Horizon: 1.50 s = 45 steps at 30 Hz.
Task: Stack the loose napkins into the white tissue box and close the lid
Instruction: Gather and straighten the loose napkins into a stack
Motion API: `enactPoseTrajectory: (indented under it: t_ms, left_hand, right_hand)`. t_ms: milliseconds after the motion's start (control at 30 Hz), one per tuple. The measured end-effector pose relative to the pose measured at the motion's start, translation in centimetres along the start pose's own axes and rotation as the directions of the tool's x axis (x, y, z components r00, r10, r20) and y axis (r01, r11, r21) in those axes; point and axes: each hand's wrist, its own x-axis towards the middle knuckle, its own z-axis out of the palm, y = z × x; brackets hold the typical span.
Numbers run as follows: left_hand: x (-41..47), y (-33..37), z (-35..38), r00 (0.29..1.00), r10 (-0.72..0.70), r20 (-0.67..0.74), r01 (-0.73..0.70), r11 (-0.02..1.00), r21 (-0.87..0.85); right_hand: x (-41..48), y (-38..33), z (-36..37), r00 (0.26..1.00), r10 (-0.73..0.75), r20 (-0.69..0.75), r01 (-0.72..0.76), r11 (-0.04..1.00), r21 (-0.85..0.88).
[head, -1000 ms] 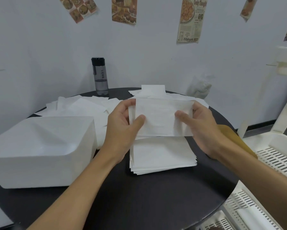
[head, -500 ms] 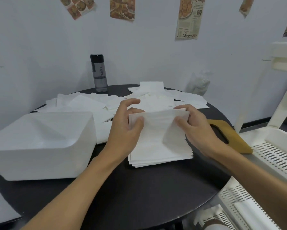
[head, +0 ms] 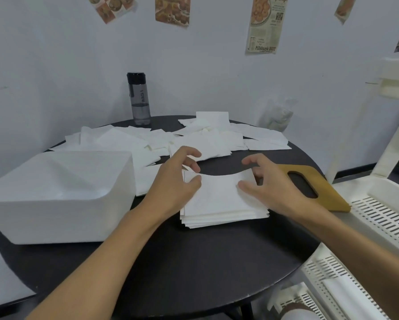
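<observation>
Round black tabletop (head: 170, 262): L hand (head: 175, 183) & R hand (head: 272, 190) pinch far corners of thin white paper napkin (head: 217, 190), squaring it on stack (head: 224, 219); lidless white rectangular tissue box (head: 55, 199) just left of L hand.

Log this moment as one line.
left hand: pinches top napkin | right hand: pinches top napkin | napkin stack: beneath, on table | white tissue box: left of stack
</observation>
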Motion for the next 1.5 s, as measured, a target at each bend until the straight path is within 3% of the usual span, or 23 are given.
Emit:
enactPoseTrajectory:
  t_ms: [200, 400, 533, 667, 767, 833, 967, 1067, 1167, 1500]
  left_hand:
    - [-0.3, -0.1, 0.1, 0.991, -0.031, 0.128, 0.010, 0.987, 0.162]
    - [-0.5, -0.3, 0.1, 0.968, -0.043, 0.246, -0.022, 0.967, 0.254]
    - [-0.4, -0.2, 0.1, 0.962, -0.056, 0.268, -0.021, 0.961, 0.277]
    - [-0.2, -0.3, 0.2, 0.968, 0.002, 0.250, -0.079, 0.951, 0.299]
    - [0.2, -0.4, 0.2, 0.992, 0.021, 0.126, -0.053, 0.964, 0.259]
    - [0.6, -0.5, 0.0, 0.998, -0.031, 0.054, 0.018, 0.972, 0.234]
    - [1.4, -1.2, 0.3, 0.974, -0.214, 0.076, 0.176, 0.925, 0.336]
    - [1.8, -1.2, 1.0, 0.978, -0.192, 0.077, 0.150, 0.914, 0.376]
    - [2.1, -1.3, 1.6, 0.982, -0.156, 0.109, 0.095, 0.898, 0.430]
    - [2.4, -2.5, 2.0, 0.991, -0.064, 0.117, 0.005, 0.894, 0.448]
  right_hand:
    - [0.2, 0.1, -0.5, 0.997, 0.027, 0.079, -0.005, 0.965, -0.263]
    - [1.2, -0.3, -1.3, 0.982, 0.054, 0.183, 0.004, 0.953, -0.303]
    - [2.4, -0.4, -1.4, 0.969, 0.055, 0.240, -0.012, 0.984, -0.176]
    - [4.6, -0.4, -1.0, 0.978, 0.065, 0.200, -0.052, 0.996, -0.070]
    - [6.8, 0.6, -0.5, 0.975, 0.090, 0.202, -0.068, 0.991, -0.113]
    - [8.2, 1.6, -0.2, 0.971, 0.090, 0.221, -0.053, 0.984, -0.170]
    - [11.0, 3.7, -0.6, 0.967, 0.139, 0.212, -0.055, 0.931, -0.361]
    - [12.8, 5.6, -1.4, 0.970, 0.208, 0.128, -0.124, 0.869, -0.479]
    - [14.0, 6.5, -2.0, 0.950, 0.272, 0.151, -0.145, 0.816, -0.559]
    - [12.9, 6.5, -2.9, 0.946, 0.218, 0.242, 0.023, 0.697, -0.717]
